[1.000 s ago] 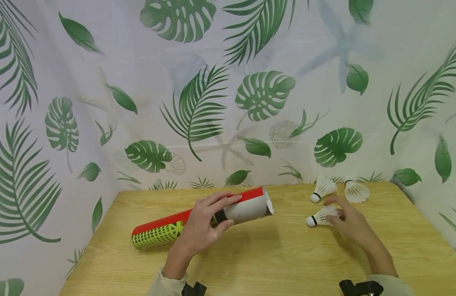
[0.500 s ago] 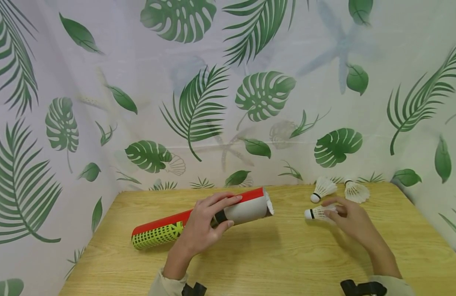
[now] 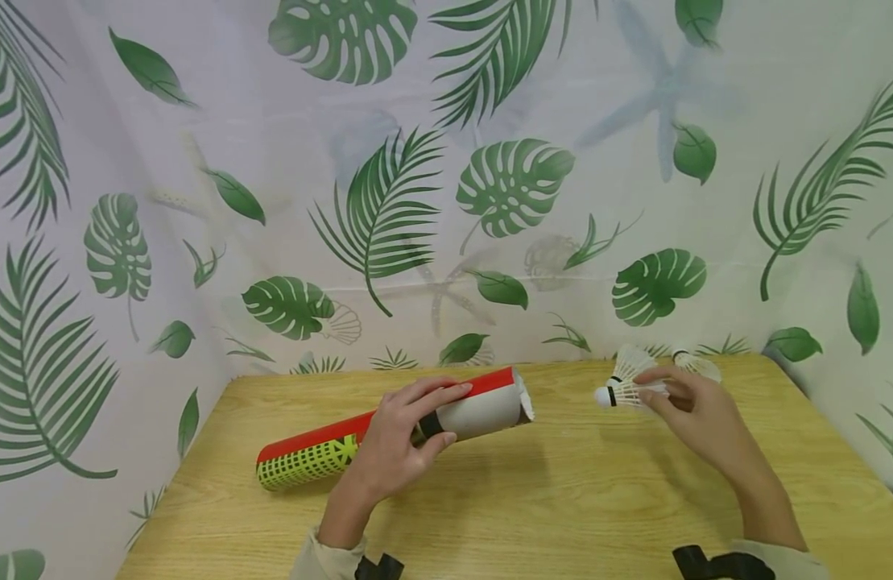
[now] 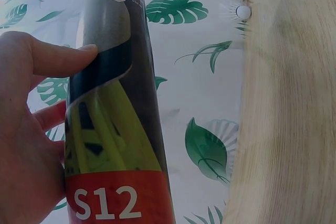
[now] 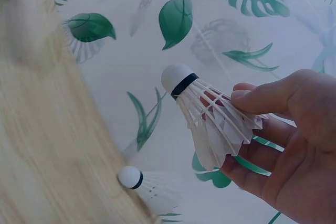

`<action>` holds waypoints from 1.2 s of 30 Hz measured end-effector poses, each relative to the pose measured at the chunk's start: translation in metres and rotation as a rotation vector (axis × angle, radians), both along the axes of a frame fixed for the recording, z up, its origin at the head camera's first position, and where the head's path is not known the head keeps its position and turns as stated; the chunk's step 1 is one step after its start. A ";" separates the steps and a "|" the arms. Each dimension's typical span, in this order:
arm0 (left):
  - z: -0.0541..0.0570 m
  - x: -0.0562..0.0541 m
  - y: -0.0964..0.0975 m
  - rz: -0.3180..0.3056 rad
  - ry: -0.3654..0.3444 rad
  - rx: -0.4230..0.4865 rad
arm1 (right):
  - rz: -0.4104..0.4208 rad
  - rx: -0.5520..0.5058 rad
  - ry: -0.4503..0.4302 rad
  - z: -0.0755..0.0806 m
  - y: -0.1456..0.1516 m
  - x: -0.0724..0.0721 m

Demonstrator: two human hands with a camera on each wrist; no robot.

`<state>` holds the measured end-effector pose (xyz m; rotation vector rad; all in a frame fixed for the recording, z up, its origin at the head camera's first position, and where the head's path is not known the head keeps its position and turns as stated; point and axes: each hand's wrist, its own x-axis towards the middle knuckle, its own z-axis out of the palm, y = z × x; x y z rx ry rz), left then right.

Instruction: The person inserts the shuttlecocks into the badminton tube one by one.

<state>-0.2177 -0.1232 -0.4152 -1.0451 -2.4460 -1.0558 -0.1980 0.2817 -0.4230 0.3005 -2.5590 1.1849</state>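
My left hand (image 3: 395, 443) grips a shuttlecock tube (image 3: 482, 409) round its middle. The red, yellow-green and grey tube slopes up to the right, its torn-looking end raised and its left end low by the table. In the left wrist view the tube's dark side (image 4: 105, 129) carries "S12". Thumb and fingers of my right hand (image 3: 714, 427) pinch a white shuttlecock (image 5: 210, 119) by its feather skirt, cork pointing left toward the tube's raised end. Behind it, partly covered in the head view, lies a second shuttlecock (image 3: 634, 362).
A third shuttlecock (image 3: 698, 366) lies at the back right, partly behind the right hand. The wooden table (image 3: 533, 499) ends at a wall of leaf-printed cloth (image 3: 453, 225), which also rises on the left and right.
My right hand has lifted the shuttlecock off the table and raised it, cork now level with the tube's end. The left hand and tube stay almost still.
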 end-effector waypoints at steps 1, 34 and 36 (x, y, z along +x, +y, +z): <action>0.000 0.000 0.000 -0.001 0.001 0.000 | 0.000 -0.007 -0.001 0.003 -0.001 0.001; 0.002 0.003 0.006 -0.018 0.019 -0.012 | 0.127 -0.237 0.165 0.042 -0.051 0.019; 0.002 0.003 0.006 -0.018 0.016 -0.013 | 0.132 -0.236 0.155 0.042 -0.054 0.020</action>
